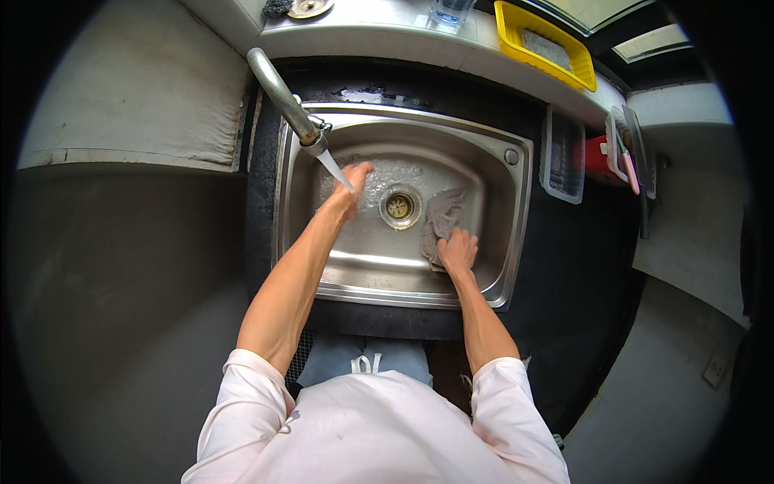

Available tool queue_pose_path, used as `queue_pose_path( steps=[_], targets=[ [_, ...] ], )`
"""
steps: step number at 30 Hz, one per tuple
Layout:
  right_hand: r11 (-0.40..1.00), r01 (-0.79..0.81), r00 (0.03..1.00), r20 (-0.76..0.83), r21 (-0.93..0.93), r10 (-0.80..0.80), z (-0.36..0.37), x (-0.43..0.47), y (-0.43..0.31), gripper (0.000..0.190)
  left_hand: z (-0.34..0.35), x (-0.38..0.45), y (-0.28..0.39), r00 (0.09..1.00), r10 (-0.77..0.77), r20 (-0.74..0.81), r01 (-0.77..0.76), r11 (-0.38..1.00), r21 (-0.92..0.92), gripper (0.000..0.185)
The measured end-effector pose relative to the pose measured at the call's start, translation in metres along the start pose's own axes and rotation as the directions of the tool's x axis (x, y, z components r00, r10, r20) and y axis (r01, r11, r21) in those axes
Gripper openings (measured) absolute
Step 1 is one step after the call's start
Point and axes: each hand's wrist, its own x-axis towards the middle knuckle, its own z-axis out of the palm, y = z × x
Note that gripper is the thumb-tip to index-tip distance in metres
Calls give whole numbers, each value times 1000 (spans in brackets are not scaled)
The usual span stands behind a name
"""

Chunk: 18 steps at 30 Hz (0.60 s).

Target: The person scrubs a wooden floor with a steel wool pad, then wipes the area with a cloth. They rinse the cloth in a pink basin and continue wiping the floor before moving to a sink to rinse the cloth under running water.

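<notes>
Water pours from a metal faucet [284,97] at the upper left of a stainless steel sink [387,296]. My left hand [352,187] is under the stream, somewhat blurred, with no object visible in it; how its fingers are set is hard to make out. To the right of the sink drain [399,207] a wet grey cloth [444,212] lies crumpled on the basin floor. My right hand [458,247] grips the lower part of this cloth, fingers curled into it. Splashing water spreads over the basin between my left hand and the drain.
A clear plastic container [563,157] stands on the black countertop [562,254] right of the sink. Beyond it are a red container [595,158] and a knife with a pink handle [630,172]. A yellow plastic basket [514,51] and a clear glass [450,13] sit on the ledge behind.
</notes>
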Motion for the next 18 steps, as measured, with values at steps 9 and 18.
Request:
queue_pose_path(
  steps=[9, 18],
  targets=[
    [766, 393, 893, -11, 509, -451, -48, 11, -219, 34, -31, -3, -63, 990, -128, 58, 140, 933, -332, 59],
    [745, 226, 881, 195, 627, -432, -36, 42, -210, 31, -56, -9, -79, 997, -65, -29, 56, 966, -251, 35]
  ],
)
